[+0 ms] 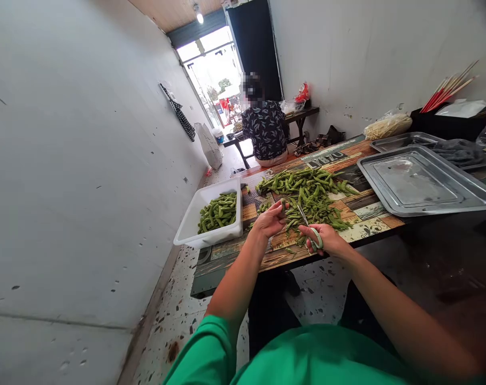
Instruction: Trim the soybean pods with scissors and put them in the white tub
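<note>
Between the fingertips of my left hand is a green pod, pinched and partly covered by the fingers. My right hand grips a pair of scissors by its pale green handles, the metal blades pointing up and away toward the pods. A loose heap of green edamame pods spreads over the table just beyond both hands, with small trimmed bits close to the near edge. To the left of my left hand, a white plastic tub holds many more edamame pods.
The wood-patterned table ends close before my body. Metal trays lie at its right, near a bag of skewers and a black box with red-tipped sticks. Beyond the table a person sits facing away. A wall runs along the left.
</note>
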The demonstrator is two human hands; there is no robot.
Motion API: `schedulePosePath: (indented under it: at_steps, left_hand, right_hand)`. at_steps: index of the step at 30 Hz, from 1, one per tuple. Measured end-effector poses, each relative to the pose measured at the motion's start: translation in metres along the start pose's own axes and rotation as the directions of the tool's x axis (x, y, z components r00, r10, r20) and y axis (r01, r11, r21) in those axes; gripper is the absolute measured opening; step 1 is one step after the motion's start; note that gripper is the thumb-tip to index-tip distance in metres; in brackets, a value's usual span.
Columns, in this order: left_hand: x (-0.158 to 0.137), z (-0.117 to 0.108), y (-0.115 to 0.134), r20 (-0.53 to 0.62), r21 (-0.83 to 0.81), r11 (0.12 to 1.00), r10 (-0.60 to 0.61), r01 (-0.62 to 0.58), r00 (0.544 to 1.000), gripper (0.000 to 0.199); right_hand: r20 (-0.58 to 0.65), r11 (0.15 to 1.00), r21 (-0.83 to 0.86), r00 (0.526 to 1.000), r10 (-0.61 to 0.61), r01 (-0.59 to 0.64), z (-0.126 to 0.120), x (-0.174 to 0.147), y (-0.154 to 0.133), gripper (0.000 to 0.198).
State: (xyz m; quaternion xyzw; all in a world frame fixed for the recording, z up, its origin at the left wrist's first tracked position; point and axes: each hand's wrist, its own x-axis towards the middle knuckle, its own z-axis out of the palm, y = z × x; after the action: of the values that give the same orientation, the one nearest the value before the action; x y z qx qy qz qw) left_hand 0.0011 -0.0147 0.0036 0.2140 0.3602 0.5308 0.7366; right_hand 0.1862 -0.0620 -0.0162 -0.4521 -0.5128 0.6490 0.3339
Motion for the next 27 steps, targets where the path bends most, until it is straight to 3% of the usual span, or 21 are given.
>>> schedulePosePath:
  at_steps: [8, 16, 22, 24, 25, 26, 27]
  left_hand:
    - [-0.009, 0.013, -0.006, -0.150, 0.028, 0.996, 0.087, -0.084, 0.985, 0.012]
    - [-0.017, 0.015, -0.025, -0.065, 0.237, 0.958, 0.182, -0.162, 0.981, 0.024]
    - [-0.022, 0.015, -0.032, -0.044, 0.389, 0.893, 0.264, -0.227, 0.963, 0.027]
    - [-0.027, 0.011, -0.017, -0.061, 0.535, 0.784, 0.408, -0.315, 0.911, 0.021]
    - [-0.031, 0.007, -0.005, -0.074, 0.638, 0.679, 0.524, -0.364, 0.848, 0.018]
    - [-0.036, 0.002, 0.010, -0.077, 0.749, 0.537, 0.653, -0.389, 0.753, 0.014]
    - [-0.041, -0.003, 0.027, -0.071, 0.853, 0.370, 0.780, -0.367, 0.622, 0.012]
  right_hand:
    - [0.049, 1.000, 0.001, 0.999, -0.017, 0.017, 0.008, 0.001, -0.001, 0.047]
    - [0.029, 0.998, -0.013, 0.997, -0.066, 0.067, 0.009, 0.001, -0.005, 0.043]
    - [-0.055, 0.996, -0.083, 0.998, -0.041, 0.036, 0.007, 0.003, 0.000, 0.041]
    - [-0.066, 0.999, -0.044, 0.998, -0.015, 0.012, 0.005, 0.003, 0.001, 0.042]
    - [-0.065, 1.000, -0.016, 0.998, -0.003, 0.002, 0.004, 0.002, 0.002, 0.043]
    - [-0.063, 1.000, 0.015, 0.998, 0.005, -0.004, 0.002, 0.002, 0.002, 0.044]
    - [-0.062, 0.999, 0.046, 0.998, 0.011, -0.008, 0.000, 0.001, 0.002, 0.044]
